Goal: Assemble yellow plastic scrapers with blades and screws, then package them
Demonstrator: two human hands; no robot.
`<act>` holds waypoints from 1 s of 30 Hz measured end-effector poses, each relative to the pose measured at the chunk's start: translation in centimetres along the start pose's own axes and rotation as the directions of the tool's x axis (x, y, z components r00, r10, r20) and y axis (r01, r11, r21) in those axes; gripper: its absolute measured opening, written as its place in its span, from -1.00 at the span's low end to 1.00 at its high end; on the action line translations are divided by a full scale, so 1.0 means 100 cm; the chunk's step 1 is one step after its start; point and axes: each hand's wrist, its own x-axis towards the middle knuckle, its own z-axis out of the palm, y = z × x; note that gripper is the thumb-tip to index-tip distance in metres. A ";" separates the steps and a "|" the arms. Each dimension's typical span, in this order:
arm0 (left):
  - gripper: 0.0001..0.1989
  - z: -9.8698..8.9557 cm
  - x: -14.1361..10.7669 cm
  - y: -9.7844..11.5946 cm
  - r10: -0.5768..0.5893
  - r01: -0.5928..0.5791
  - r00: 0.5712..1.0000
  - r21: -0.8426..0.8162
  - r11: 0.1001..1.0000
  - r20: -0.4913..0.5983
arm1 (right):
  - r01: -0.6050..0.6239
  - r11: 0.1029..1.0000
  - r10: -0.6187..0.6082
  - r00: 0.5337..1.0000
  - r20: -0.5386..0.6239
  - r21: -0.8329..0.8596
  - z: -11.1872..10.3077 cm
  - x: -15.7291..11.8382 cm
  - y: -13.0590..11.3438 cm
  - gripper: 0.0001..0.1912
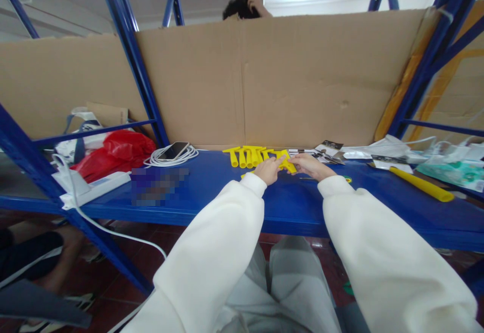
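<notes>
Both my hands meet over the blue shelf (212, 187), around a yellow T-shaped piece (289, 165). The fingers of my left hand (267, 170) are closed on the piece from its left side. From the right, my right hand (308, 165) pinches the same piece. Several more yellow T-shaped pieces (248, 157) stand in a row just beyond and left of my left hand. Part of another yellow object shows beside my left wrist. A thin dark tool with a green and yellow end (348, 179) lies by my right wrist.
Black-and-white packets (329, 147) and a yellow tube (421, 184) lie to the right. On the left are a phone (174, 151) on a coiled white cable (191, 154), a red bag (126, 151) and a white power strip (100, 188). A cardboard wall (295, 81) rises behind.
</notes>
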 end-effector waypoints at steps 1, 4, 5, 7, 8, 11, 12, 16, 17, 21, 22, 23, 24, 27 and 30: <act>-0.41 0.000 0.000 0.001 -0.013 0.013 1.000 0.006 1.000 0.007 | 0.001 1.000 -0.001 1.000 -0.006 -0.005 0.001 -0.001 0.000 -0.88; -0.41 0.002 0.000 0.002 -0.041 0.041 0.999 0.024 0.999 0.032 | -0.003 1.000 0.003 1.000 -0.020 -0.010 0.005 -0.003 -0.002 -0.91; -0.41 0.001 0.000 0.002 -0.047 0.046 0.998 0.030 0.998 0.040 | -0.003 1.000 0.003 1.000 -0.025 -0.006 0.006 -0.004 -0.003 -0.91; -0.41 0.000 0.000 0.003 -0.054 0.052 0.997 0.041 0.998 0.053 | -0.001 1.000 0.001 0.999 -0.036 0.003 0.008 -0.006 -0.004 -0.89; -0.41 -0.001 -0.001 0.004 -0.059 0.056 0.997 0.044 0.997 0.056 | 0.000 1.000 0.000 0.999 -0.039 0.006 0.008 -0.006 -0.005 -0.86; -0.42 -0.004 -0.002 0.007 -0.071 0.070 0.996 0.026 0.997 0.050 | 0.012 1.000 -0.012 0.999 -0.034 0.010 0.009 -0.007 -0.005 -0.80; -0.42 -0.005 -0.003 0.007 -0.073 0.073 0.996 0.011 0.997 0.044 | 0.014 1.000 -0.014 0.999 -0.029 0.012 0.009 -0.007 -0.005 -0.79; -0.44 -0.007 -0.003 0.006 -0.075 0.076 0.997 -0.045 0.996 0.017 | 0.003 1.000 -0.003 1.000 0.004 0.008 0.006 -0.006 -0.004 -0.80; -0.44 -0.007 -0.002 0.005 -0.076 0.076 0.997 -0.057 0.995 0.010 | 0.003 1.000 -0.003 1.000 0.013 0.004 0.004 -0.005 -0.004 -0.82; -0.45 -0.007 -0.001 0.000 -0.103 0.100 0.994 -0.109 0.989 -0.023 | 0.031 0.991 -0.050 0.989 -0.141 -0.134 -0.011 0.002 -0.002 -0.84; -0.45 -0.007 0.000 -0.001 -0.115 0.110 0.993 -0.126 0.986 -0.034 | 0.029 0.969 -0.086 0.971 -0.222 -0.245 -0.016 0.004 0.000 -0.83; -0.46 -0.007 0.000 -0.002 -0.126 0.118 0.991 -0.147 0.982 -0.048 | 0.005 0.921 -0.133 0.944 -0.301 -0.390 -0.021 0.005 0.001 -0.81; -0.46 -0.008 0.000 -0.003 -0.133 0.121 0.989 -0.170 0.978 -0.062 | -0.043 0.838 -0.184 0.916 -0.355 -0.544 -0.026 0.006 0.003 -0.80; -0.48 -0.009 0.001 -0.004 -0.151 0.118 0.982 -0.251 0.961 -0.115 | -0.181 0.551 -0.277 0.881 -0.383 -0.815 -0.040 0.009 0.009 -0.78; -0.49 -0.010 0.003 -0.005 -0.175 0.109 0.970 -0.339 0.934 -0.169 | -0.225 0.439 -0.254 0.898 -0.360 -0.870 -0.048 0.009 0.013 -0.74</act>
